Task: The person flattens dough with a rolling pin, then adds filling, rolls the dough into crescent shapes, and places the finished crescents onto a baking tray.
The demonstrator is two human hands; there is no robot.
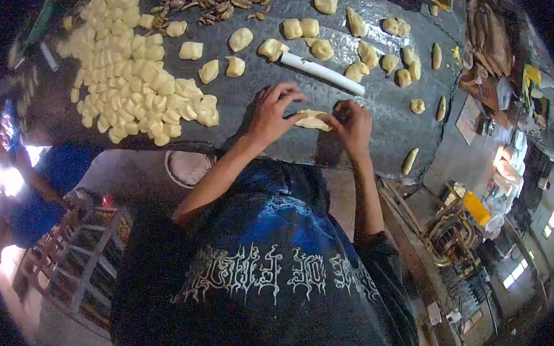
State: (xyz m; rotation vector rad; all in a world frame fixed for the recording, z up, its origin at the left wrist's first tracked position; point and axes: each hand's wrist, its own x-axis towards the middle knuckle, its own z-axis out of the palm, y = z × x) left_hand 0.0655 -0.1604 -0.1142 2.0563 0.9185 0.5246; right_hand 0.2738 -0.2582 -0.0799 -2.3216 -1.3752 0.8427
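closely, left hand (273,112), right hand (355,124) around dough (312,120)

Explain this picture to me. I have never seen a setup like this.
There is no machine here. A person wears one camera on the head, and it looks down past their dark shirt at their own bare hands. The left hand and the right hand pinch one flat piece of dough between them, over a dark table. A big pile of dough lumps lies to the left. Loose lumps and a white roller lie just beyond the hands.
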